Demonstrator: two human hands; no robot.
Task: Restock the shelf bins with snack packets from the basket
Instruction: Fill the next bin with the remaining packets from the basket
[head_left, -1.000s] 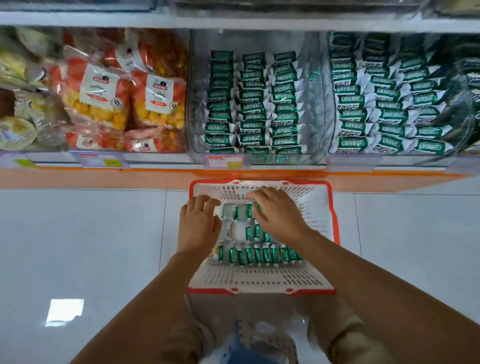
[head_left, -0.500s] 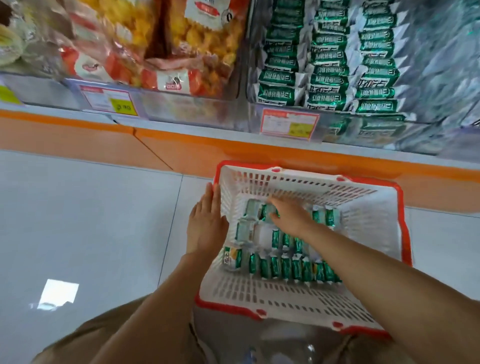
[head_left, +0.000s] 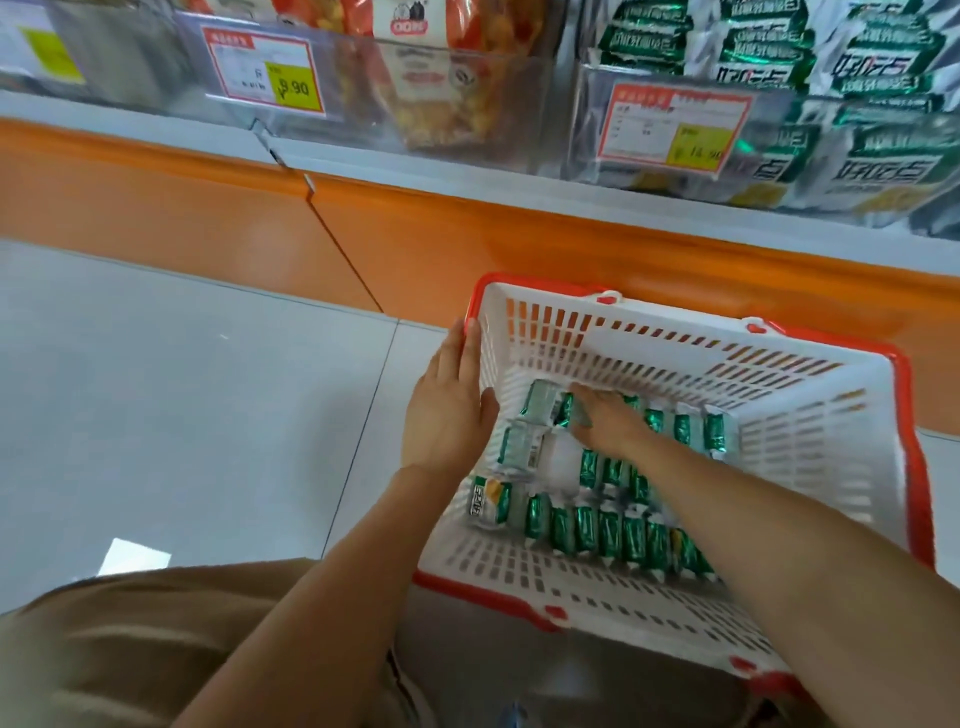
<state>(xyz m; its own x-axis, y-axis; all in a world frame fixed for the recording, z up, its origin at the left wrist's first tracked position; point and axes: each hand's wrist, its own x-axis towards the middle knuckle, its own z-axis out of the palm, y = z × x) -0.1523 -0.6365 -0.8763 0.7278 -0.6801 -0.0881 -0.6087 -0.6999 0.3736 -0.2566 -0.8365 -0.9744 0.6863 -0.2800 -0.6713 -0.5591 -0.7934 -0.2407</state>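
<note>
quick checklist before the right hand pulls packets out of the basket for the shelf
1. Basket steadied: left hand rests along the left rim of the basket, fingers straight. Ok.
2. Grip on packets: right hand lies on the far row of green packets, but blur hides whether it has closed on any. Cannot tell.
3. Stock in the basket: rows of green packets cover its floor. Ok.
4. Matching shelf bin: holds the same green packets, above and to the right. Ok.
5. Room in that bin: only its lower front shows. Cannot tell.
</note>
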